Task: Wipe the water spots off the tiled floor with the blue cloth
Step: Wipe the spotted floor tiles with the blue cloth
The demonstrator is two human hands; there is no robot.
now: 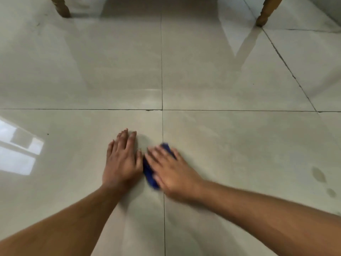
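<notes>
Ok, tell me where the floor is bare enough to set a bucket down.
Bare tiles lie beyond the hands, between the two wooden legs and the cross grout line. Left of the left hand is bare too. Crowded: the blue cloth under the right hand; dark spots at right.

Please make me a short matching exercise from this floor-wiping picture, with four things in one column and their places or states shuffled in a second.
Things:
1. left hand
2. right hand
3. blue cloth
4. water spots

States:
A. dark patches at the right edge
B. flat on the bare tile
C. bunched under a palm
D. pressing down on the cloth

Pairs: 1-B, 2-D, 3-C, 4-A
</notes>
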